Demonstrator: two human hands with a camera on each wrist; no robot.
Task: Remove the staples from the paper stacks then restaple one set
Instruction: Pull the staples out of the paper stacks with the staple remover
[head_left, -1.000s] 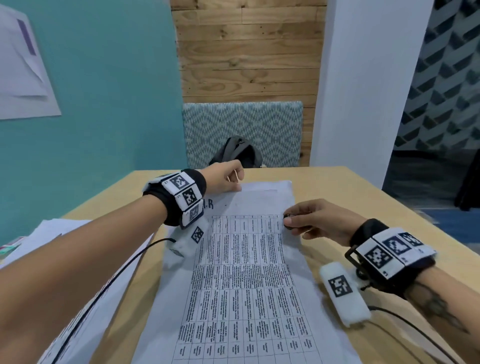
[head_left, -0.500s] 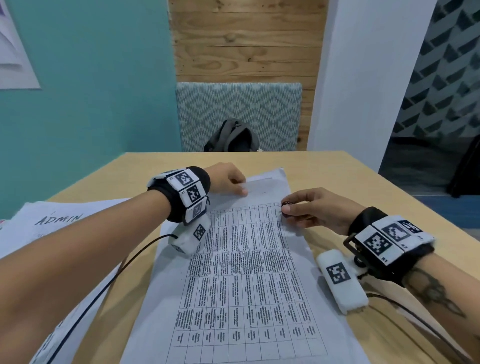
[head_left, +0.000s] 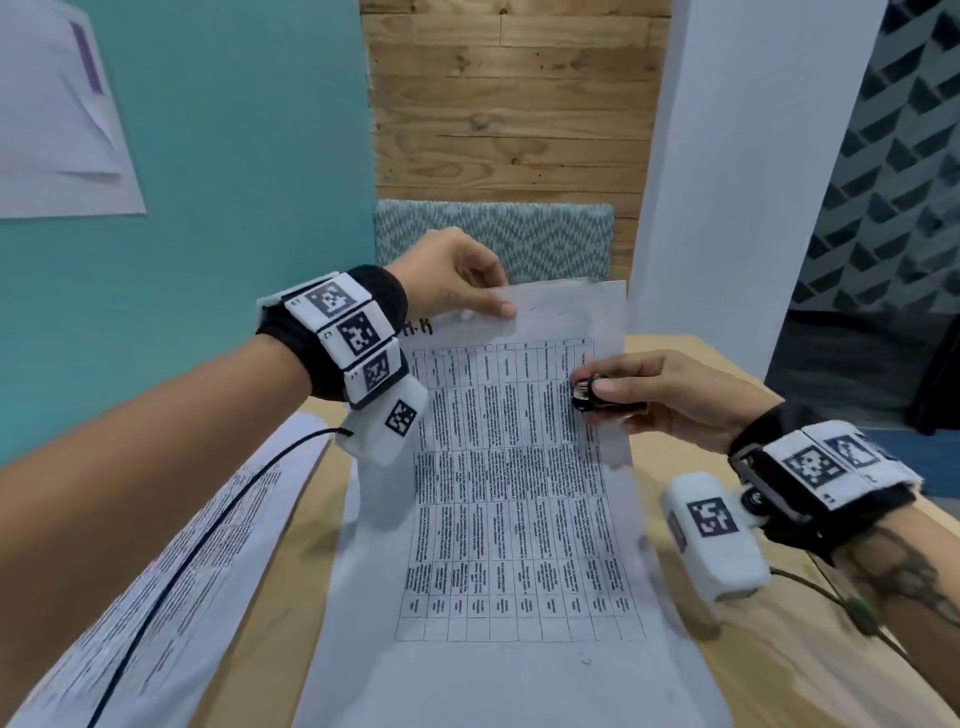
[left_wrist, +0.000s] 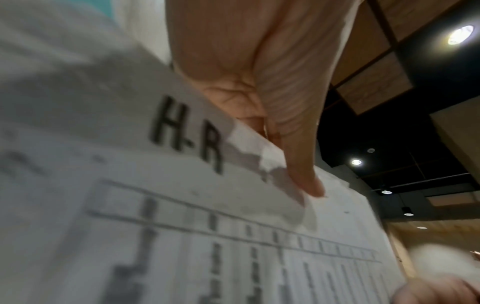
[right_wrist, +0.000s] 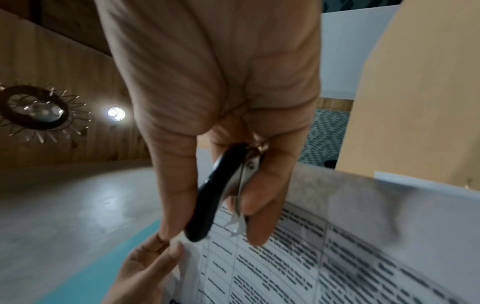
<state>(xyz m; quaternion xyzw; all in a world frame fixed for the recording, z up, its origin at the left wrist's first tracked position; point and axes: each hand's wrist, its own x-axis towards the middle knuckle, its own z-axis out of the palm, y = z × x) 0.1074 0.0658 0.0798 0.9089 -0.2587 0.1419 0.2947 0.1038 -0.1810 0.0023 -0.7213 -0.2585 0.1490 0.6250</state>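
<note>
Lifted since a moment ago, the top sheet is now raised off the wooden table, its far edge pinched between thumb and fingers of the left hand. A black and metal staple remover is clamped in the right hand, touching the sheet's right margin. Another paper stack is seen lying at the left.

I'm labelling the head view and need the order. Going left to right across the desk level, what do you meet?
Paper stack lying at the left → left hand → lifted sheet with the table → staple remover → right hand.
</note>
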